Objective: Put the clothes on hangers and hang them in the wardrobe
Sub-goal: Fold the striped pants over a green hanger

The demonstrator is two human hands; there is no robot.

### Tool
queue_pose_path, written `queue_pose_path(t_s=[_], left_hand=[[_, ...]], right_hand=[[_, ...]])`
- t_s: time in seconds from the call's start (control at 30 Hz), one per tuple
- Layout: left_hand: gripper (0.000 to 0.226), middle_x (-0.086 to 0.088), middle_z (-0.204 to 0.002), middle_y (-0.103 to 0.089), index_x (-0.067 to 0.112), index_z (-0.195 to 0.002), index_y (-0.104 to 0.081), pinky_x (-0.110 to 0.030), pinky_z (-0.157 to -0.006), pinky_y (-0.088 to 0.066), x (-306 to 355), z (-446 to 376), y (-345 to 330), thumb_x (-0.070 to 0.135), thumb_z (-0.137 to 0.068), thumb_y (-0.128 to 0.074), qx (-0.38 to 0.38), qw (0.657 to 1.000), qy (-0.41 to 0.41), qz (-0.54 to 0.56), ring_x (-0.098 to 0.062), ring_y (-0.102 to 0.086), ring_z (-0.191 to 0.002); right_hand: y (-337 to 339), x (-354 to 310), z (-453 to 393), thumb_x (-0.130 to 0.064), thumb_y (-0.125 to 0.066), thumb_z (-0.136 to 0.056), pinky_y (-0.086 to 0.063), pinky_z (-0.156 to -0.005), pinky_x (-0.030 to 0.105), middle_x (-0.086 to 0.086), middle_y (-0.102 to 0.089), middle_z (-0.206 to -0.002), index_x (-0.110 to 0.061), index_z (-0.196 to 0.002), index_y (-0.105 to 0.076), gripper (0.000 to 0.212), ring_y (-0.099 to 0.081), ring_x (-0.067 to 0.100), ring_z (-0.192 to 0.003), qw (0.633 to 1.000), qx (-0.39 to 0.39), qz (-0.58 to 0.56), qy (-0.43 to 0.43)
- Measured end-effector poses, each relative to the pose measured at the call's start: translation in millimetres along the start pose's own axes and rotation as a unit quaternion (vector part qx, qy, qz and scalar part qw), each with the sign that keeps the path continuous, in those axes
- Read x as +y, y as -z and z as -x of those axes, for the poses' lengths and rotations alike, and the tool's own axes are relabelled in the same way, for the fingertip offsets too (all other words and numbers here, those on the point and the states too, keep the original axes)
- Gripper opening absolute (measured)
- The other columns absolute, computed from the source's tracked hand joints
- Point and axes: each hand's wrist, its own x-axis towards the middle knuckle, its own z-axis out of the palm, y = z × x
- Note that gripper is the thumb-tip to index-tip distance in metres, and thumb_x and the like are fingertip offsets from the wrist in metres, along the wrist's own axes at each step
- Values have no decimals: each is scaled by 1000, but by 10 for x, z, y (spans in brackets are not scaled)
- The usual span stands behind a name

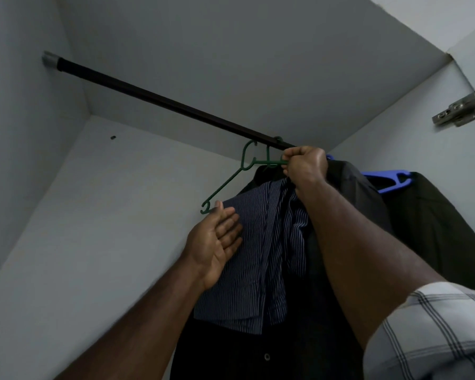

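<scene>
Hanger point(231, 180) hooked on rail point(159, 99); shirt point(261, 256) below; other garments point(428, 215) to right.

We saw pale grey wardrobe walls point(66, 215) and a grey top panel point(231, 50) in dim light, with a metal hinge point(458, 109) at right.

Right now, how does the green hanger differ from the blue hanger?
The green hanger is thin and wiry; the blue hanger is broader and flat. The right hand grips the green one, and its left arm pokes bare past the striped shirt; nobody touches the blue one, mostly hidden by dark clothing. Both sit at the rail.
</scene>
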Motion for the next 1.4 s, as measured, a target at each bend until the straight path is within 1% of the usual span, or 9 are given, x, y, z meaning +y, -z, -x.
queue_pose_path(t_s=[0.43, 0.63, 0.73, 0.8, 0.9, 1.0, 1.17, 1.27, 1.4], left_hand=[[55, -7, -137, -62, 14, -135, -59, -38, -106, -47, 195, -108, 89, 53, -98, -50, 36, 999, -16, 12, -22, -60, -123], [53, -6, -132, -65, 13, -132, -61, -37, -105, -48, 147, -49, 20, 53, -98, -51, 37, 999, -12, 10, -21, -61, -120], [50, -2, -128, -66, 16, -131, -62, -31, -97, -50, 119, -6, -50, 52, -98, -52, 39, 999, -16, -19, -18, -62, -119], [48, -2, -125, -68, 13, -131, -62, -25, -87, -51, 103, 36, -88, 47, -99, -54, 57, 994, -45, -83, -11, -65, -107], [40, -11, -122, -69, 11, -124, -67, -27, -87, -50, 99, 111, -68, 41, -101, -56, 95, 951, -131, -264, -7, -64, -92], [36, 5, -126, -65, 25, -129, -63, -28, -99, -43, 105, 297, 17, 45, -100, -55, 120, 905, -184, -365, -13, -58, -118], [62, 1, -160, -36, 26, -153, -37, -23, -107, -26, -8, 648, 213, 55, -99, -49, 115, 849, -194, -477, -14, -34, -144], [73, -3, -169, -9, 20, -160, -19, -43, -124, -11, -71, 833, 292, 56, -100, -41, 95, 782, -188, -587, -20, -3, -155], [80, -3, -169, 6, 20, -160, -6, -57, -122, -2, -58, 1076, 252, 67, -97, -22, 111, 694, -197, -683, -26, 12, -154]], right_hand=[[-21, -348, 25, 8, -50, -89, -63, -74, 41, 3, -72, -87, -17, -78, -69, 34, -71, 20, -82, 999, 37, -5, 16], [203, -431, 240, 5, -53, -89, -63, -70, 38, 2, -72, -89, -18, -80, -70, 29, -70, 21, -82, 999, 7, 16, 30], [274, -531, 383, 1, -55, -93, -54, -66, 28, 4, -70, -104, -16, -94, -70, 23, -66, 19, -88, 993, -24, 97, 63], [328, -614, 522, -7, -57, -94, -46, -76, 27, 5, -65, -115, -14, -117, -65, 25, -60, 20, -98, 972, -58, 194, 121], [446, -725, 782, -25, -57, -95, -38, -85, 33, 8, -52, -135, -16, -139, -49, 46, -52, 27, -118, 926, -77, 312, 196], [622, -739, 1145, -31, -56, -94, -43, -93, 41, 9, -49, -140, -15, -140, -46, 50, -46, 30, -128, 885, -81, 384, 252], [831, -568, 1850, -36, -56, -93, -30, -117, 55, 10, -43, -151, -14, -144, -43, 56, -31, 29, -145, 817, -107, 464, 324], [870, -472, 2127, -40, -55, -94, -16, -122, 57, 10, -30, -161, -16, -152, -30, 68, -16, 29, -153, 777, -138, 522, 324], [986, -449, 2400, -38, -56, -92, -15, -121, 59, 13, -27, -161, -12, -154, -27, 73, -14, 33, -153, 727, -149, 574, 347]])
